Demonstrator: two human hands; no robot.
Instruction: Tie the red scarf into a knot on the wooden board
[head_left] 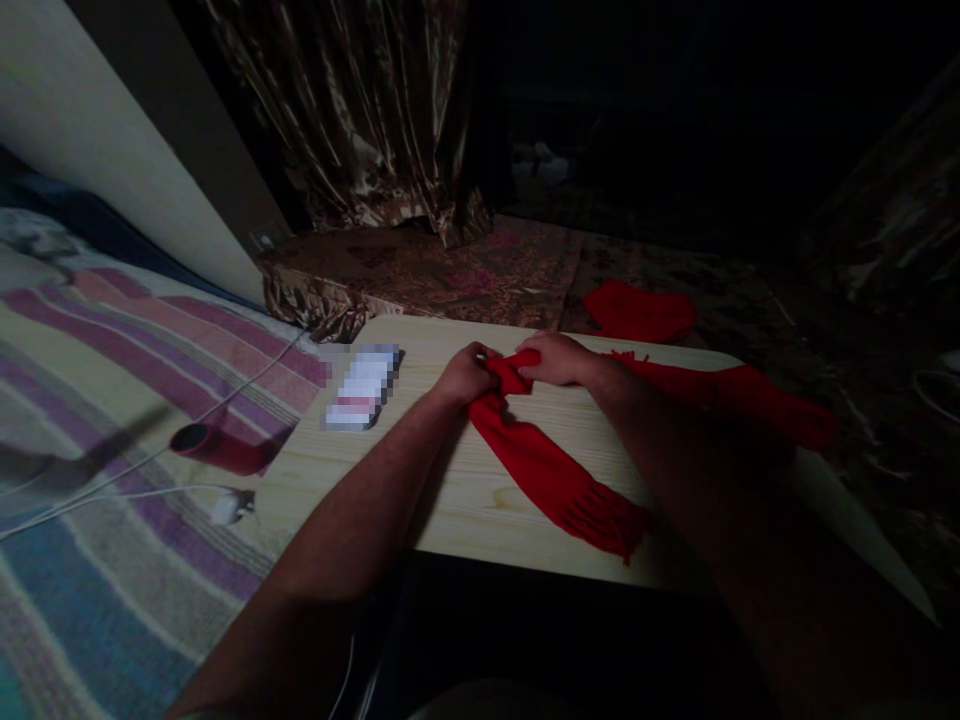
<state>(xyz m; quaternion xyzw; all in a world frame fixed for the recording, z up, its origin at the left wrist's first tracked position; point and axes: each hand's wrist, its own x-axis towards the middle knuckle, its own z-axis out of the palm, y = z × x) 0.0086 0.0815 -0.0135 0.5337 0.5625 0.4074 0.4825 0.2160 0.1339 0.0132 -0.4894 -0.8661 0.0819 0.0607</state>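
Observation:
A red fringed scarf (536,460) lies partly on the light wooden table (450,505), its fringed end towards the table's near edge. Its upper part is bunched between my two hands. My left hand (466,375) is closed on the scarf from the left. From the right, my right hand (556,358) grips the same bunched part, thumb pressed on the cloth. More red cloth (735,395), with a fringe at its far left, lies at the table's right side, partly behind my right forearm. Whether it joins the held scarf cannot be made out.
A blurred-out phone-like device (364,388) lies at the table's left. Another red cloth piece (637,310) is beyond the far edge. On the striped bed (142,420) are a red cylinder (225,447), a white charger (226,507) and cables. Gold curtains (360,110) hang behind.

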